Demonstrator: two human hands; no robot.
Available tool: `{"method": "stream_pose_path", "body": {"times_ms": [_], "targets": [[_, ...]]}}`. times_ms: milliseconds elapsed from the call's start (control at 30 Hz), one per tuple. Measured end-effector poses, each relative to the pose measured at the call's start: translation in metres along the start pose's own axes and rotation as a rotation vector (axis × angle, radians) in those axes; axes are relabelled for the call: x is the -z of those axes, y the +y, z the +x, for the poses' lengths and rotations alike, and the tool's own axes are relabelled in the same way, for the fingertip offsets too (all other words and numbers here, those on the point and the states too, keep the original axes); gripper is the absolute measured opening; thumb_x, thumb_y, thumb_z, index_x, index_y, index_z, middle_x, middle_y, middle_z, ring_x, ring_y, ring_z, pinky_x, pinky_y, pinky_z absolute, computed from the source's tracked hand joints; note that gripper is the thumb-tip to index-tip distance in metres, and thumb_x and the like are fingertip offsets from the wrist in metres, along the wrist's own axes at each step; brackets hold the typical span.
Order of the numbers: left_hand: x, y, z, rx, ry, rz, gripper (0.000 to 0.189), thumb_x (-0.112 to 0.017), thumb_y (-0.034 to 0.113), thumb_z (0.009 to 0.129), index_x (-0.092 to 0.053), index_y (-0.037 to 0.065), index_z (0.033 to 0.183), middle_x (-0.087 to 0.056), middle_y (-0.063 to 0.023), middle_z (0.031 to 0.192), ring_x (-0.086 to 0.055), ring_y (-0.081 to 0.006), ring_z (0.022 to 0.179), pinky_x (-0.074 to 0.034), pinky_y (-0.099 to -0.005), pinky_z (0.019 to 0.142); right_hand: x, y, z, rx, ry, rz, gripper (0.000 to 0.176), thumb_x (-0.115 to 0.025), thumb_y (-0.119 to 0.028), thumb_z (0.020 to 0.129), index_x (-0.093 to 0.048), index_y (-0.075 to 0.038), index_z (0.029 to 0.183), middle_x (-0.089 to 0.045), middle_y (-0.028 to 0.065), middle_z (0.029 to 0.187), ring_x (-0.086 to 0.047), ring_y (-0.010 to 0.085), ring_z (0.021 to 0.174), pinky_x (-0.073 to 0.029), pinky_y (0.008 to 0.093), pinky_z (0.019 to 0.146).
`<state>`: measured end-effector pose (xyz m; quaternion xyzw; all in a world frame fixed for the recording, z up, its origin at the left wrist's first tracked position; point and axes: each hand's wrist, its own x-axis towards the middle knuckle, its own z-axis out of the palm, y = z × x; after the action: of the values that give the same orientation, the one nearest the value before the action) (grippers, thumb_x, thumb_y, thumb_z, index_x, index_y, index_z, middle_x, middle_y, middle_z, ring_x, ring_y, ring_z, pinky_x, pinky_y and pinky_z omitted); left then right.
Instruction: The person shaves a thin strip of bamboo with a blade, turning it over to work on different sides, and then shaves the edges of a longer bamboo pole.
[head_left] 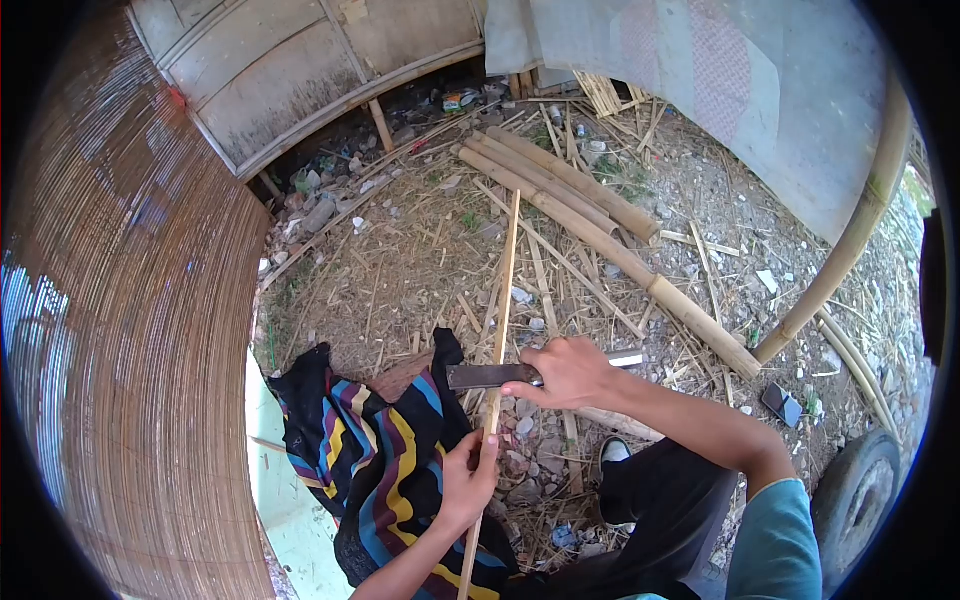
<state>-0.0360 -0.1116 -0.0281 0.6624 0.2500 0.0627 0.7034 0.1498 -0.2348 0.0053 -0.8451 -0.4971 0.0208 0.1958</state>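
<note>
My left hand [470, 482] is closed around a long, thin bamboo strip [508, 270], which runs from the bottom of the view up past both hands. My right hand [572, 372] grips a broad-bladed knife [482, 377]. Its dark, flat blade lies across the strip above my left hand and points left. On the far side of the right fist a pale, shiny end sticks out. The right thumb rests close to the strip; whether the edge bites into the bamboo cannot be made out. Below the blade lies a striped cloth [400, 430], beside my left forearm.
Several thick bamboo poles [600, 235] lie on the littered ground ahead. A bamboo blind [150, 320] hangs at left, with wall panels [270, 80] behind. Pale sheeting [690, 90] and a leaning pole [845, 255] stand right. A tyre [858, 490] is near my right elbow.
</note>
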Motion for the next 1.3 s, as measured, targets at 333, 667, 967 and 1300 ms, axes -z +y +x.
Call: {"method": "stream_pose_path", "body": {"times_ms": [333, 667, 967, 1300], "targets": [[0.001, 0.003, -0.001, -0.015, 0.011, 0.119, 0.028, -0.056, 0.026, 0.093, -0.056, -0.001, 0.101, -0.047, 0.0039, 0.061, -0.042, -0.0029, 0.050, -0.034, -0.0202, 0.044, 0.002, -0.004, -0.003, 0.037, 0.000, 0.030, 0.071, -0.043, -0.069, 0.082, -0.066, -0.002, 0.087, -0.057, 0.0207, 0.054, -0.064, 0.0378, 0.057, -0.053, 0.0451, 0.053], [-0.007, -0.006, -0.011, -0.234, 0.094, 0.360, 0.024, -0.061, 0.021, 0.089, -0.058, -0.002, 0.092, -0.045, 0.0014, 0.053, -0.039, -0.0034, 0.047, -0.030, -0.0234, 0.042, 0.000, 0.017, 0.003, -0.038, 0.075, 0.009, 0.070, -0.039, -0.068, 0.085, -0.066, -0.003, 0.083, -0.056, 0.0178, 0.051, -0.062, 0.0323, 0.050, -0.052, 0.0422, 0.047], [-0.012, -0.012, -0.019, -0.118, -0.033, 0.231, 0.019, -0.060, 0.019, 0.091, -0.056, 0.000, 0.088, -0.046, 0.0057, 0.058, -0.039, -0.0003, 0.050, -0.028, -0.0204, 0.043, 0.017, 0.093, 0.000, -0.448, 0.255, 0.146, 0.067, -0.039, -0.061, 0.089, -0.066, 0.000, 0.091, -0.057, 0.0200, 0.053, -0.063, 0.0364, 0.060, -0.052, 0.0467, 0.062], [-0.011, 0.003, -0.004, 0.033, -0.091, 0.061, 0.021, -0.047, 0.023, 0.097, -0.047, 0.003, 0.091, -0.038, 0.0034, 0.060, -0.033, -0.0028, 0.044, -0.028, -0.0203, 0.038, 0.004, 0.038, -0.006, 0.096, 0.091, 0.083, 0.056, -0.052, -0.061, 0.082, -0.063, -0.006, 0.084, -0.052, 0.0152, 0.050, -0.057, 0.0359, 0.050, -0.046, 0.0455, 0.048]]}}
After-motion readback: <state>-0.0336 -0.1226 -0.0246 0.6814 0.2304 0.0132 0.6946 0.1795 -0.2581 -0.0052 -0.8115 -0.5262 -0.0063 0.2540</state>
